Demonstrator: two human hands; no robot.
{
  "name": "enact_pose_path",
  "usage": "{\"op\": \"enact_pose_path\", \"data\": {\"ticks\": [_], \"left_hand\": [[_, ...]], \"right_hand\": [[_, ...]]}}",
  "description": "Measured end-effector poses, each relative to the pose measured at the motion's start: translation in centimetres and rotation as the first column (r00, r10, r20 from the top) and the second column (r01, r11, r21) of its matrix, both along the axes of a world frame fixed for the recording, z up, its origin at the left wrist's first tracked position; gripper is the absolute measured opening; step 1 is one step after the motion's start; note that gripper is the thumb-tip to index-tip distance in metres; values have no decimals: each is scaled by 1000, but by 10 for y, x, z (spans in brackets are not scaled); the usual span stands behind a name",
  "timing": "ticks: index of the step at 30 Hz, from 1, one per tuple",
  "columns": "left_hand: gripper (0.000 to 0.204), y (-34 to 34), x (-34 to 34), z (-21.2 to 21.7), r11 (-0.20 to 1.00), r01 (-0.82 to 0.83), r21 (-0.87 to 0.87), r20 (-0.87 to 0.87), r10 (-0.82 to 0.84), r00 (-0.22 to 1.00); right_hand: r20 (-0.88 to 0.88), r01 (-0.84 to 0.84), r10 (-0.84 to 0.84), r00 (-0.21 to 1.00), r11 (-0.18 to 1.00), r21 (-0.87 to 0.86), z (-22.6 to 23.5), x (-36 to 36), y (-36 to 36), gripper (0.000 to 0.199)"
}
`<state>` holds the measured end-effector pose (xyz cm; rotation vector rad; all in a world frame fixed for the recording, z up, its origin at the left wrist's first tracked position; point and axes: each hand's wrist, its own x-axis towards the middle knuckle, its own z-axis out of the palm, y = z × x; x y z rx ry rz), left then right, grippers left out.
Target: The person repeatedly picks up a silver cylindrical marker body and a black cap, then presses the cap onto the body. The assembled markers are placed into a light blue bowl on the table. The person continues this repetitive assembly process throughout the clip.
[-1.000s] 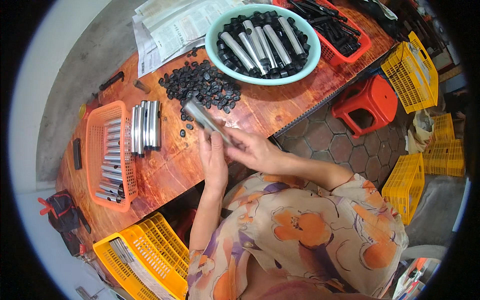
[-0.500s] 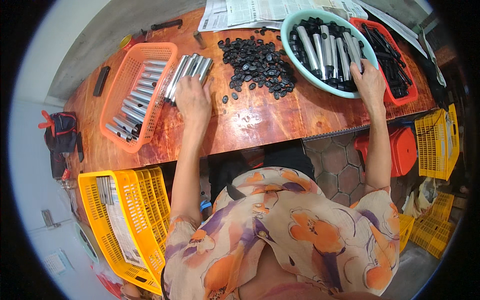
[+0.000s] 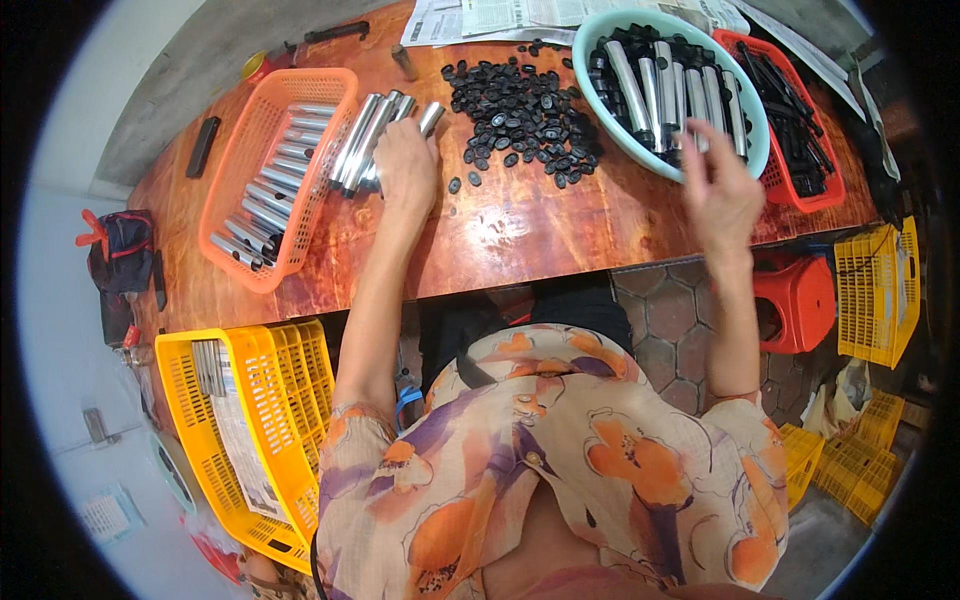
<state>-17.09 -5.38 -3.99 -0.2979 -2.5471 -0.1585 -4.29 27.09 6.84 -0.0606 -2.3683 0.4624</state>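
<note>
My left hand (image 3: pixel 407 172) is closed round a shiny metal tube (image 3: pixel 431 119), whose end sticks out past the fingers. Beside it, several metal tubes (image 3: pixel 362 138) lie side by side on the wooden table, against the orange basket (image 3: pixel 287 262). More tubes with dark ends (image 3: pixel 268 213) lie in that basket. My right hand (image 3: pixel 724 205), slightly blurred, is over the near rim of the pale green basin (image 3: pixel 664 168), fingers apart and nothing visible in them. Metal tubes (image 3: pixel 668 95) rest in the basin on top of small black parts (image 3: pixel 601 85).
Small black oval pieces (image 3: pixel 520 115) are heaped mid-table. Right of the basin, a red basket (image 3: pixel 828 200) holds long black parts. Newspapers (image 3: pixel 520 18) cover the far edge. A yellow crate (image 3: pixel 195 440) stands at the lower left; a red stool (image 3: pixel 800 305) is at the right.
My right hand has let go of a tube in the basin and drawn back left and nearer me. My left hand has moved slightly right, now with a tube in it.
</note>
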Motion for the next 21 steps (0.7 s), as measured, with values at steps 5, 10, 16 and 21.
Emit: {"op": "enact_pose_path", "data": {"ticks": [5,10,16,21], "left_hand": [[19,15,52,41,762,-69,644,213,-92,973],[17,16,99,32,-330,-317,889,29,-651,759],[33,19,116,-7,-588,-417,693,-194,-709,678],[36,15,110,-13,-622,-446,644,-247,-721,648]], "right_hand": [[244,-331,317,917,943,19,-49,9,-53,13],[191,-439,445,875,896,-73,-64,3,-67,12],[144,-418,425,893,905,-80,-42,-14,-66,17],[251,-410,424,870,905,-108,-50,-21,-71,17]]}}
